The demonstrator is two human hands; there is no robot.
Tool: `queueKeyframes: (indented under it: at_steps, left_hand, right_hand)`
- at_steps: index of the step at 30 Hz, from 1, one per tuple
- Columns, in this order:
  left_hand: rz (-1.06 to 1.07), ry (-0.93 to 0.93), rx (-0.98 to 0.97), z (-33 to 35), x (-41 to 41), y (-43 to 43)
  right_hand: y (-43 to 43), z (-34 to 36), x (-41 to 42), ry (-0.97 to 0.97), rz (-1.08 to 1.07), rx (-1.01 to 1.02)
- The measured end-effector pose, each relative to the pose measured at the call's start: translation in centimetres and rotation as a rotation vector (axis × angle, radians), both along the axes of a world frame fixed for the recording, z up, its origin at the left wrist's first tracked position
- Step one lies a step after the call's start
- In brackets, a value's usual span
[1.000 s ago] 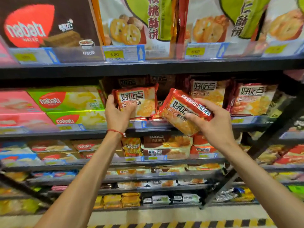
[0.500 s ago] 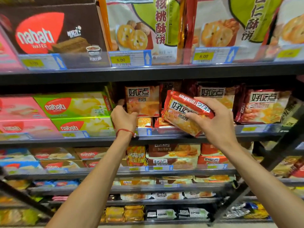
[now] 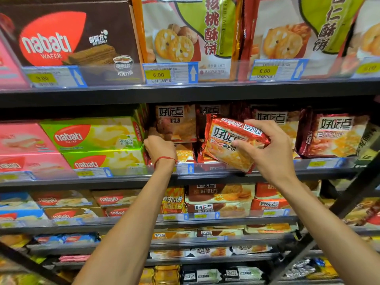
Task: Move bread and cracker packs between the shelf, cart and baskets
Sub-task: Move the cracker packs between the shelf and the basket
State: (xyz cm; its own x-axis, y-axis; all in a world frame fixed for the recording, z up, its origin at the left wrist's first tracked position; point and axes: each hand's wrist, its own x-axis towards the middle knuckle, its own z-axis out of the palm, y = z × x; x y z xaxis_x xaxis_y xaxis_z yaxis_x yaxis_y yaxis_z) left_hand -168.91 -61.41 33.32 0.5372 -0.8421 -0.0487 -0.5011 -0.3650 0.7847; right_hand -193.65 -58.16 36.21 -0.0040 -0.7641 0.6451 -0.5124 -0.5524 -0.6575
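While right hand (image 3: 274, 155) grips tilted cracker pack (image 3: 223, 140), left hand (image 3: 160, 150) fingers hidden behind shelved pack (image 3: 176, 122); grip unclear.

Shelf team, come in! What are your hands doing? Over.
Right hand grips red cracker pack, tilted, in front of shelf. Left hand at lower corner of upright pack, grip unclear. No obstruction seen.

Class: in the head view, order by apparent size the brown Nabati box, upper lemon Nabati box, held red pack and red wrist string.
1. brown Nabati box
2. upper lemon Nabati box and held red pack: alike; the pack is nearer, so unranked
3. red wrist string
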Motion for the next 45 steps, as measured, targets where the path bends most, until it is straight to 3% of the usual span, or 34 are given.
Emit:
queueKeyframes:
  at_steps: [3,7,10,12,14,21,25,28,33,41,45]
  left_hand:
    - [0.066,0.111,-0.066,0.3,0.4,-0.3]
    - [0.063,-0.144,-0.421,0.9,0.1,0.4]
    - [-0.348,0.079,-0.588,1.6,-0.1,2.8]
    - [-0.686,0.264,-0.549,2.0,-0.3,4.6]
    - [-0.764,0.274,-0.527,1.8,-0.7,5.2]
    - [-0.478,0.302,-0.644,0.7,-1.8,5.1]
    - [-0.374,0.393,-0.630,0.8,-2.9,4.4]
    - [-0.284,0.440,-0.569,1.5,-3.9,3.4]
    - [-0.295,0.167,-0.454,2.7,-4.7,1.5]
    - [-0.283,0.136,-0.331,2.7,-3.8,-0.4]
    - [-0.317,0.136,-0.320,2.0,-3.6,-1.1]
  right_hand:
    - [0.1,0.0,0.1,-0.045,-0.001,0.024]
    - [0.6,0.3,0.6,-0.103,0.017,0.057]
    - [1.0,0.7,0.9,-0.163,0.089,0.117]
    - [1.2,0.7,1.3,-0.194,0.124,0.138]
    - [1.3,0.5,1.7,-0.248,0.137,0.153]
    - [1.5,-1.8,3.5,-0.432,0.202,0.301]
    - [1.2,-3.6,3.9,-0.173,0.000,0.265]
    - [-0.1,-3.2,4.0,-0.167,-0.100,0.257]
    - [-2.3,-1.6,4.7,-0.158,-0.301,0.272]
    - [-4.7,-1.9,5.4,0.094,-0.257,0.408]
    - [-5.6,-2.1,5.4,0.126,-0.352,0.367]
